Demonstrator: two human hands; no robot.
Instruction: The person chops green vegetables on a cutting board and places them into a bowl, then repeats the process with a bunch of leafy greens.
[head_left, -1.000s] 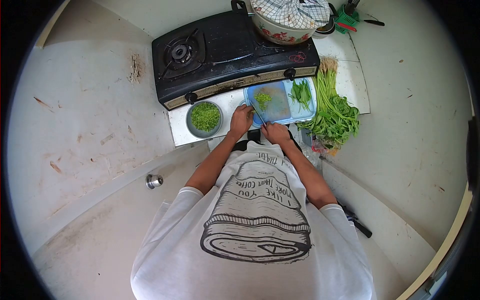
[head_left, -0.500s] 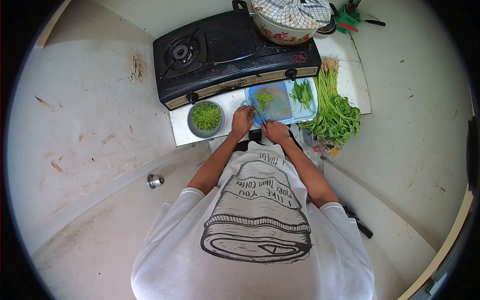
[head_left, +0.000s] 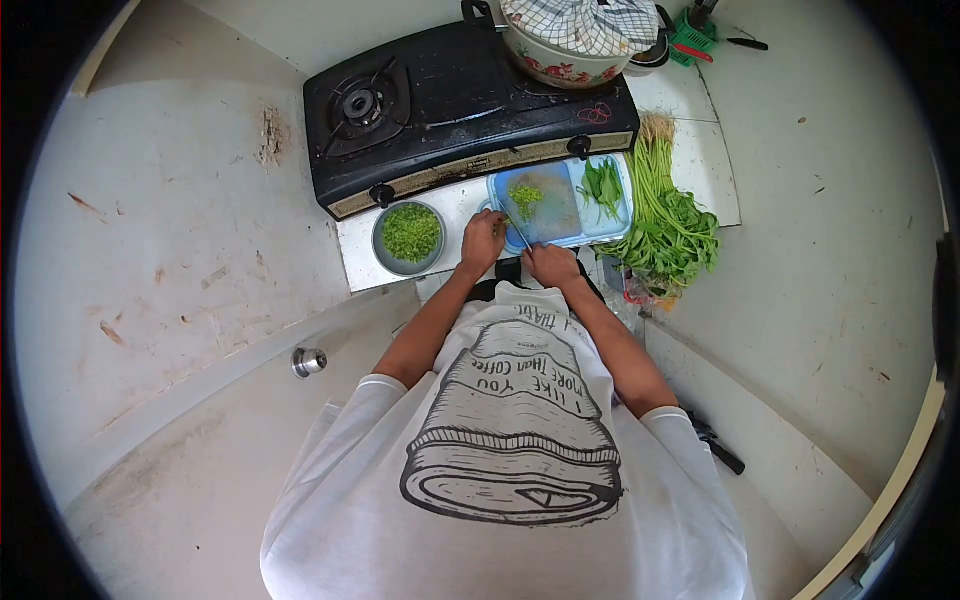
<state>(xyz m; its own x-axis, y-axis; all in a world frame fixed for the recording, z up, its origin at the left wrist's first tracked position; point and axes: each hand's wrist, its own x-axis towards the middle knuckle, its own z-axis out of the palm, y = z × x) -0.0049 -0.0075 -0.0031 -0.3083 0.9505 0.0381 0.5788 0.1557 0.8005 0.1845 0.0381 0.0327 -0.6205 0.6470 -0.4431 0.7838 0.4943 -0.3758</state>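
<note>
My right hand (head_left: 552,265) is closed around the handle of a knife (head_left: 519,232), its blade slanting up and left over the blue board (head_left: 564,232). Close to the blade, my left hand (head_left: 484,242) has its fingers curled at the board's left edge, pressed on green stems that are mostly hidden. A small heap of chopped greens (head_left: 525,196) lies just beyond the blade. Several whole leaves (head_left: 601,186) rest in the lighter right part of the board. To the left stands a grey bowl (head_left: 378,252) filled with finely chopped greens (head_left: 411,232).
A black two-burner stove (head_left: 455,95) stands behind the board, carrying a floral pot (head_left: 565,68) topped with a checked cloth (head_left: 590,22). A large bunch of leafy greens (head_left: 675,225) lies at the right. A green basket (head_left: 692,42) with utensils is at the back right.
Both hands stay nearly in place, the knife still by the left fingers. The chopped heap looks slightly different in shape. The whole view has shifted a little.
</note>
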